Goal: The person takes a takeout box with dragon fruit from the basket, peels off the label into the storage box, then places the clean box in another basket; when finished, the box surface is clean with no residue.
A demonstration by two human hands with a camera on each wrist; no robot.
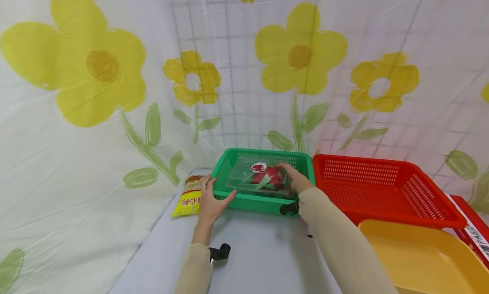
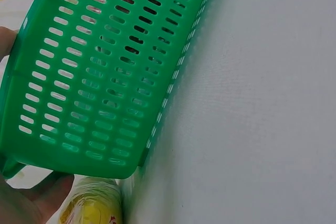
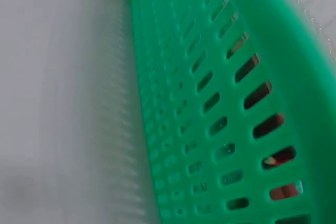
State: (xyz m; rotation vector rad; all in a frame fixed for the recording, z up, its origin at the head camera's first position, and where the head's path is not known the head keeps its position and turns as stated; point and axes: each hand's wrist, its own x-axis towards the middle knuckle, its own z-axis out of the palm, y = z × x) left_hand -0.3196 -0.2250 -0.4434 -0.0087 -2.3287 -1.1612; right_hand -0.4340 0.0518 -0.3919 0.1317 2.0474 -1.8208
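Head view: the clear pack, with something red inside, is within the green basket; whether it rests on the floor there I cannot tell. At the pack's three o'clock, the right hand reaches over its end, but whether its fingers are clamped or merely touching is hidden. The left hand grips the basket's rim at eight o'clock, thumb apart from the fingers, with the yellow bag just beyond. Handling the pack inside the basket seems the step in hand; the next move likely calls for a steady rim and surer right-hand purchase.
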